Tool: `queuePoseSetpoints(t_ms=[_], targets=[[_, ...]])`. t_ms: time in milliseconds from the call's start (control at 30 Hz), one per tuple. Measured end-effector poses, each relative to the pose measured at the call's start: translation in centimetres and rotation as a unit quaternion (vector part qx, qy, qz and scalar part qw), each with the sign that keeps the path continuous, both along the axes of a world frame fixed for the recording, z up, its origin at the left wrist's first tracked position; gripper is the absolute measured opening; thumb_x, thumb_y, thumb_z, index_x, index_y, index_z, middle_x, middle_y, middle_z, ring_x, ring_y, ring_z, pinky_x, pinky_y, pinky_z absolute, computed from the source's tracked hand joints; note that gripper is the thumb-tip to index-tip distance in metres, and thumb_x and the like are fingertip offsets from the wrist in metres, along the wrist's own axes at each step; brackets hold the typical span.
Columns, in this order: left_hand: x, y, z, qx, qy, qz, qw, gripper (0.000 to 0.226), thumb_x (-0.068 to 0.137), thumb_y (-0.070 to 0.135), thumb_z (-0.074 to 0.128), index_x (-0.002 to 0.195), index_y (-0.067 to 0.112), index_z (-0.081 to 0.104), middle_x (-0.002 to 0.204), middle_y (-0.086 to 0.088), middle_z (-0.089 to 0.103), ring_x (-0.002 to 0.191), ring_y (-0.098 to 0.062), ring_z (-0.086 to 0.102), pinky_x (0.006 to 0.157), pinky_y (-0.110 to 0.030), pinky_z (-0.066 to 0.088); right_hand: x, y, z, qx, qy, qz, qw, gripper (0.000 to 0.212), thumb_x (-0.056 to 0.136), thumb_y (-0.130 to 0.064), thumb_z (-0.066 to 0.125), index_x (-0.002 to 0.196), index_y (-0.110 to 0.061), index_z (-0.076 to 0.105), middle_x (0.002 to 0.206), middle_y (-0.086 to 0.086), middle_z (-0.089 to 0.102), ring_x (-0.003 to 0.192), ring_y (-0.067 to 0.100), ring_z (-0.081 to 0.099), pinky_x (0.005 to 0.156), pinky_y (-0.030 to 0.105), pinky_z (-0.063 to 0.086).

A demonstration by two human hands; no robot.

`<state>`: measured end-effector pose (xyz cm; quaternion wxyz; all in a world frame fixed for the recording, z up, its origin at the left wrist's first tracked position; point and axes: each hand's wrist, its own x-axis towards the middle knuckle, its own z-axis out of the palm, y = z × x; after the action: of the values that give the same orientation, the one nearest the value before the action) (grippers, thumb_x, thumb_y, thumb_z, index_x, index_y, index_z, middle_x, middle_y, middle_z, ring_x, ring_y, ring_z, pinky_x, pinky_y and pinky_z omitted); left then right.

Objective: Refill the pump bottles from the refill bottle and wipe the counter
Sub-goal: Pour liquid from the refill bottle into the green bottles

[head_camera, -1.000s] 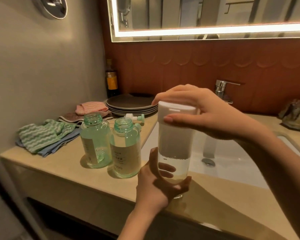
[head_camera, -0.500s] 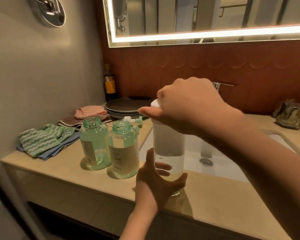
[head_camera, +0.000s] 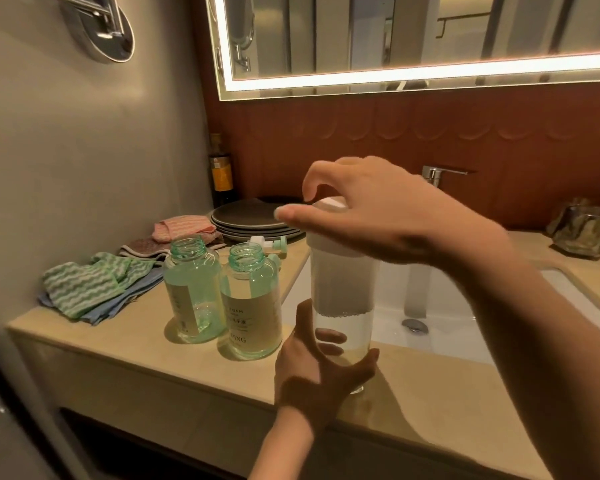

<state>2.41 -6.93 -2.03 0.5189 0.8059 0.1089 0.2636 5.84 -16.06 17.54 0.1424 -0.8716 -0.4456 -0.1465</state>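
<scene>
Bathroom — lit mirror (head_camera: pixel 395 36), sink (head_camera: pixel 388 296), chrome faucet (head_camera: pixel 437 174)

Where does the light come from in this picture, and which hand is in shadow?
Head view: the mirror's lit strip glares white; the right hand, over the cap of the refill bottle, throws a shadow on the left hand gripping its base.

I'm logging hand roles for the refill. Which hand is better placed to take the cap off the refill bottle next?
Right. The right hand sits over the white cap, thumb against its rim, while the left hand grips the refill bottle low, steadying it on the counter.
</scene>
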Motion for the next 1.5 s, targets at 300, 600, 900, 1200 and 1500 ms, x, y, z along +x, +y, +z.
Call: queuePoseSetpoints(t_ms=[300, 600, 900, 1200, 1500], targets=[[0.1, -0.1, -0.9, 0.009, -0.010, 0.003, 1.000, 0.098, 0.050, 0.066, 0.075, 0.132, 0.045, 0.027, 0.092, 0.019, 0.060, 0.081, -0.001, 0.062, 0.072, -0.028, 0.055, 0.7, -0.5, 0.3, -0.050, -0.024, 0.003, 0.998, 0.057, 0.080, -0.065, 0.048, 0.115, -0.022, 0.061, 0.101, -0.008, 0.064, 0.079, 0.006, 0.057, 0.072, 0.021, 0.052], [-0.1, 0.1, -0.1, 0.029, -0.001, -0.007, 1.000, 0.095, 0.055, 0.058, 0.079, 0.131, 0.033, 0.027, 0.091, 0.019, 0.058, 0.083, 0.000, 0.062, 0.072, -0.029, 0.058, 1.1, -0.1, -0.3, 0.053, 0.094, 0.095, 0.990, 0.046, 0.081, -0.059, 0.055, 0.119, -0.033, 0.056, 0.138, -0.010, 0.046, 0.117, 0.000, 0.039, 0.090, 0.013, 0.030], [0.1, 0.1, -0.8, 0.029, 0.005, 0.001, 1.000, 0.101, 0.050, 0.067, 0.074, 0.131, 0.036, 0.021, 0.093, 0.021, 0.059, 0.085, 0.004, 0.060, 0.081, -0.033, 0.055, 0.5, -0.5, 0.2, -0.023, -0.084, -0.055, 0.995, 0.076, 0.070, -0.078, 0.036, 0.107, -0.019, 0.067, 0.095, -0.002, 0.068, 0.079, 0.012, 0.058, 0.068, 0.024, 0.052], [0.0, 0.0, -0.4, 0.011, -0.016, 0.005, 1.000, 0.094, 0.049, 0.065, 0.075, 0.126, 0.027, 0.034, 0.092, 0.014, 0.062, 0.081, -0.002, 0.064, 0.069, -0.036, 0.058, -0.2, -1.0, -0.5, -0.031, 0.007, -0.015, 0.999, 0.060, 0.088, -0.061, 0.038, 0.141, -0.034, 0.032, 0.149, -0.003, 0.031, 0.127, 0.015, 0.033, 0.098, 0.025, 0.035], [0.1, -0.2, -0.7, 0.022, -0.035, 0.030, 0.999, 0.103, 0.047, 0.072, 0.069, 0.131, 0.027, 0.030, 0.088, 0.018, 0.062, 0.078, 0.000, 0.064, 0.070, -0.037, 0.057, 0.2, -0.5, -0.4, -0.045, -0.037, -0.050, 0.997, 0.062, 0.083, -0.065, 0.045, 0.124, -0.019, 0.049, 0.089, -0.003, 0.053, 0.076, 0.011, 0.050, 0.066, 0.025, 0.046]])
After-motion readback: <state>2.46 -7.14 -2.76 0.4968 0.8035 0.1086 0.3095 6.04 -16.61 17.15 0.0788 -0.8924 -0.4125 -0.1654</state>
